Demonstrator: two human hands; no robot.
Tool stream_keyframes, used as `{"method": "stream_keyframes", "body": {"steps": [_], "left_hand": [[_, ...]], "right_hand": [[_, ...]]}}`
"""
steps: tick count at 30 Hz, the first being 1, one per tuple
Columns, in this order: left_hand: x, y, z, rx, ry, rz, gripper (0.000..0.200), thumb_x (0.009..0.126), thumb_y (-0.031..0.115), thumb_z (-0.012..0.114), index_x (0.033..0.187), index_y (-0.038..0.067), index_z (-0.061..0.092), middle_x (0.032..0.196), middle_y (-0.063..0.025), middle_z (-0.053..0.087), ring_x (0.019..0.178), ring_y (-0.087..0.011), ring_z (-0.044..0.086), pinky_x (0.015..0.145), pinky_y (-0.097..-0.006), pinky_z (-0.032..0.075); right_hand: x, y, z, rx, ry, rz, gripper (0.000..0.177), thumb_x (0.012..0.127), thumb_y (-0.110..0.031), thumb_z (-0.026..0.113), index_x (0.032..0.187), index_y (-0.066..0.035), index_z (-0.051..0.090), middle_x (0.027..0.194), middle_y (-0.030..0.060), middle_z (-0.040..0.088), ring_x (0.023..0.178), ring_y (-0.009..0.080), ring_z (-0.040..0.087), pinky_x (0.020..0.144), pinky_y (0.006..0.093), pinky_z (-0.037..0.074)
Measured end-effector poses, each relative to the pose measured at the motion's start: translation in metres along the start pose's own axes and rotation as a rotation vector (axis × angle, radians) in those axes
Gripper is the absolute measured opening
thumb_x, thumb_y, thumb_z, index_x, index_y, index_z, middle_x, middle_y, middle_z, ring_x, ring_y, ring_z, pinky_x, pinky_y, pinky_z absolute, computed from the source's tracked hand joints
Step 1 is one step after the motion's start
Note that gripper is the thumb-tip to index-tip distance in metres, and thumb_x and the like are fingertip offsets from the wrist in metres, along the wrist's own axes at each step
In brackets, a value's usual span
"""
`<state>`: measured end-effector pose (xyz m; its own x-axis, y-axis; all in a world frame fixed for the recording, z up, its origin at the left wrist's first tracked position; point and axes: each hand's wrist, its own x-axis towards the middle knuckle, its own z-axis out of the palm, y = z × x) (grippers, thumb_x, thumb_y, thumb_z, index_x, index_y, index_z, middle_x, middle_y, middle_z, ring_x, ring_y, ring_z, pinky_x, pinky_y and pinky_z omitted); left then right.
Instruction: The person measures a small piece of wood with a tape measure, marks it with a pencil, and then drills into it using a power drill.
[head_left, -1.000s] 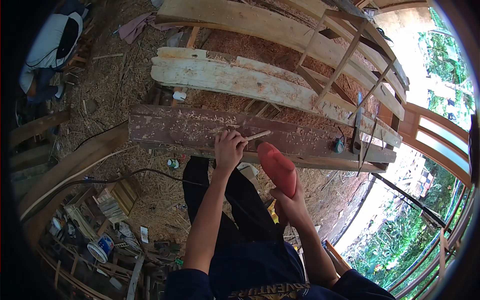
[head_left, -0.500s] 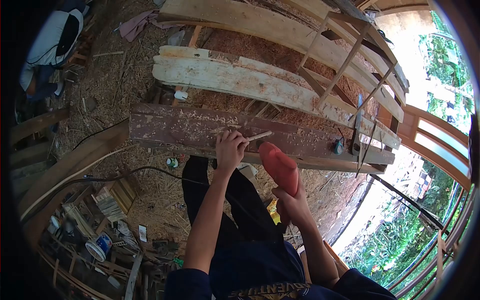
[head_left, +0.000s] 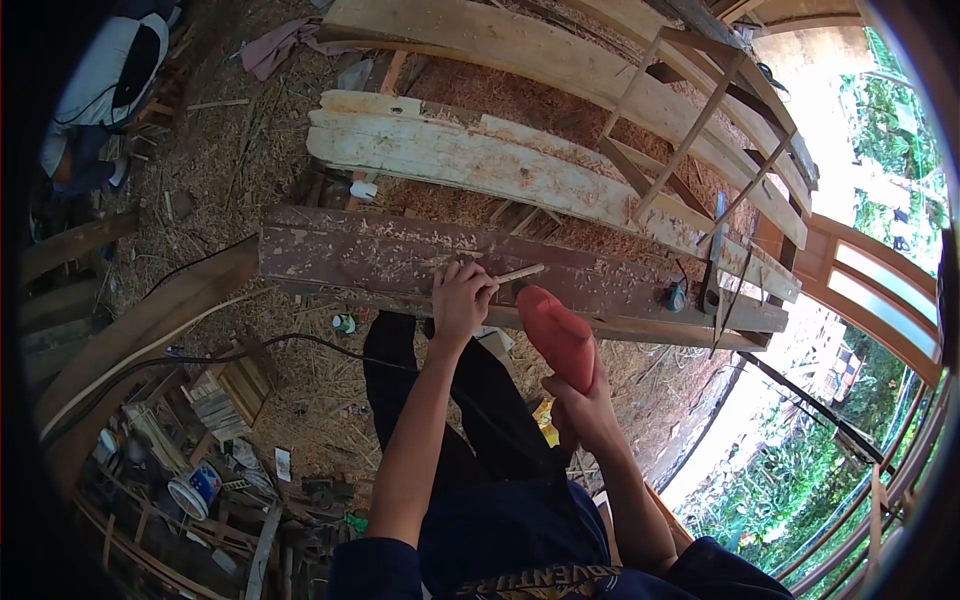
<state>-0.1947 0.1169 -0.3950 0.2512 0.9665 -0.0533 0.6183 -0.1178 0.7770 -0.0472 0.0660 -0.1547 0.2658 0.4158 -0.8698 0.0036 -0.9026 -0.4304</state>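
My left hand (head_left: 461,300) is closed around one end of a small light wooden stick (head_left: 520,273) over the brown plank (head_left: 350,245), which is strewn with wood shavings. In my right hand (head_left: 588,405) is a red power tool (head_left: 556,335), gripped by its handle. The tool's front end points at the plank, just below the free end of the stick. Whether it touches the stick or the wood cannot be made out.
A blue tape measure (head_left: 677,294) lies on the plank's right part. Beyond it are a whitish board (head_left: 430,150) and a wooden frame (head_left: 690,130). A black cable (head_left: 300,338) runs at the left. Another person (head_left: 100,90) is at the upper left.
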Motion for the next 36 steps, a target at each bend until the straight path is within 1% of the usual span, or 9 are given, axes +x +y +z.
{"method": "stream_keyframes", "body": {"steps": [3,7,10,13,15,18,21,28,36], "left_hand": [[0.0,0.0,0.0,0.004,-0.006,-0.012,0.006,0.088,0.021,0.08,0.087,0.016,0.077,0.093,0.0044,0.062,0.094,-0.0206,0.056,0.088,-0.0404,0.042],[0.001,0.001,0.001,-0.034,0.015,-0.013,0.011,0.085,0.022,0.082,0.083,0.013,0.076,0.09,0.002,0.063,0.091,-0.0237,0.058,0.087,-0.0435,0.041],[0.002,0.001,0.0,-0.02,0.018,-0.008,0.011,0.085,0.021,0.082,0.082,0.013,0.076,0.09,0.0021,0.063,0.091,-0.0236,0.058,0.086,-0.0432,0.041],[0.001,0.001,0.001,-0.013,0.02,0.004,0.011,0.084,0.021,0.082,0.082,0.013,0.075,0.09,0.0022,0.063,0.091,-0.0236,0.057,0.086,-0.043,0.041],[0.001,0.0,0.001,-0.017,0.026,0.009,0.01,0.084,0.02,0.082,0.083,0.013,0.075,0.09,0.0023,0.063,0.091,-0.0236,0.057,0.086,-0.043,0.041],[0.0,0.0,0.002,-0.013,0.008,-0.003,0.009,0.089,0.021,0.078,0.084,0.016,0.074,0.092,0.0046,0.061,0.094,-0.0209,0.055,0.088,-0.0417,0.04],[0.0,0.002,0.002,-0.015,0.034,0.001,0.01,0.084,0.02,0.082,0.084,0.014,0.075,0.09,0.0024,0.062,0.091,-0.0236,0.057,0.087,-0.0434,0.041],[0.0,0.001,0.003,-0.013,0.015,-0.005,0.009,0.086,0.021,0.081,0.085,0.014,0.075,0.09,0.003,0.062,0.091,-0.0238,0.056,0.088,-0.044,0.04],[-0.001,0.002,0.004,0.006,0.034,-0.002,0.009,0.086,0.021,0.081,0.085,0.015,0.075,0.09,0.0035,0.062,0.091,-0.023,0.056,0.087,-0.0436,0.04]], "right_hand": [[0.0,-0.002,0.002,0.02,-0.011,-0.026,0.093,0.087,-0.003,0.067,0.165,-0.017,0.02,0.093,0.0102,0.063,0.049,0.0139,0.055,0.044,0.0286,0.045],[0.001,0.0,0.0,0.031,-0.013,-0.029,0.09,0.087,-0.002,0.067,0.164,-0.015,0.022,0.087,0.0088,0.062,0.048,0.014,0.056,0.043,0.0287,0.044],[0.0,-0.001,0.002,0.041,0.018,-0.047,0.059,0.089,-0.006,0.069,0.141,-0.007,0.04,0.067,0.0037,0.055,0.044,0.0133,0.055,0.039,0.03,0.045],[-0.003,-0.009,0.007,0.066,0.037,-0.055,0.052,0.09,-0.007,0.069,0.134,-0.006,0.043,0.063,0.0032,0.053,0.044,0.0133,0.055,0.039,0.0299,0.045],[-0.002,-0.015,0.007,0.06,0.041,-0.031,0.049,0.09,-0.007,0.069,0.132,-0.006,0.044,0.065,0.0032,0.054,0.044,0.0132,0.055,0.039,0.0298,0.045],[0.002,-0.016,0.007,0.089,0.041,-0.03,0.047,0.09,-0.007,0.069,0.13,-0.006,0.044,0.068,0.003,0.054,0.045,0.0131,0.055,0.039,0.0296,0.045],[0.002,-0.014,0.007,0.098,0.043,-0.043,0.046,0.09,-0.007,0.07,0.128,-0.006,0.046,0.072,0.0029,0.055,0.045,0.0125,0.055,0.039,0.0294,0.045],[0.005,-0.011,0.004,0.151,0.041,-0.021,0.04,0.09,-0.008,0.071,0.124,-0.007,0.05,0.078,0.0033,0.057,0.046,0.0115,0.054,0.04,0.0287,0.046],[0.004,-0.018,0.005,0.18,0.022,-0.03,0.041,0.091,-0.008,0.072,0.124,-0.007,0.049,0.079,0.0042,0.057,0.047,0.0124,0.054,0.04,0.0285,0.046]]}}
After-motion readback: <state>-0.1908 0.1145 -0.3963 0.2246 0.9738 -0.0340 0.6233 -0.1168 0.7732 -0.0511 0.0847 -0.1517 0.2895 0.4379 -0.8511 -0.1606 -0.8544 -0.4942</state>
